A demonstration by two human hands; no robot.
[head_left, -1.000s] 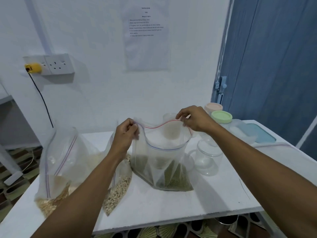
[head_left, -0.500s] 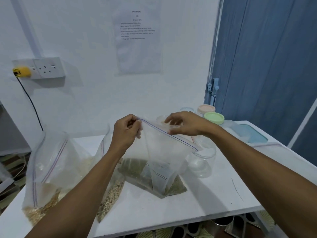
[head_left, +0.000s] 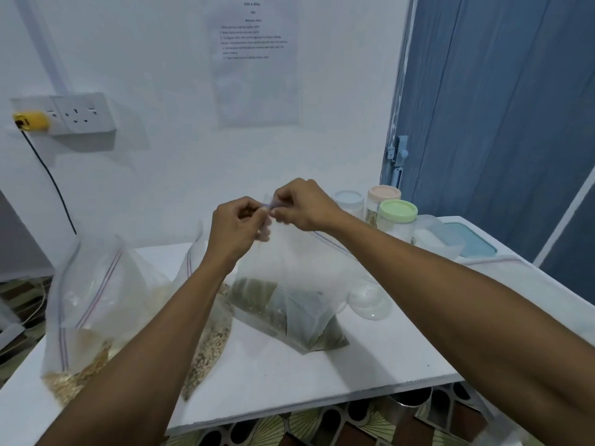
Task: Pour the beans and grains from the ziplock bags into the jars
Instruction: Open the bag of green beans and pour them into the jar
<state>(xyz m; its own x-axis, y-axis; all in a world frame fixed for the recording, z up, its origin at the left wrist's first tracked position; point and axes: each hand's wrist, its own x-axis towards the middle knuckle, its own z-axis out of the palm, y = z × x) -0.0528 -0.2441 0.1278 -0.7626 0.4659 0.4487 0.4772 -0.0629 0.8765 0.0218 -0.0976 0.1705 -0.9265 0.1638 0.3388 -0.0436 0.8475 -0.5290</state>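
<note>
A clear ziplock bag (head_left: 289,284) with green beans in its bottom stands in the middle of the white table (head_left: 322,375). My left hand (head_left: 236,225) and my right hand (head_left: 302,204) meet above it, and both pinch the same corner of its zip strip. An open clear jar (head_left: 370,300) sits just right of the bag, partly hidden behind it. On the left stand a bag of pale yellow grain (head_left: 83,317) and a bag of light beans (head_left: 211,336), the latter partly hidden by my left forearm.
At the back right stand lidded jars with a white lid (head_left: 349,199), a pink lid (head_left: 384,192) and a green lid (head_left: 398,210). A clear box with a blue lid (head_left: 467,239) sits by the blue door. A wall socket with a yellow plug (head_left: 30,120) is at the left.
The bag's mouth was held wide open between my hands. My right hand has moved left to meet my left hand, and the mouth is now closed flat at one corner.
</note>
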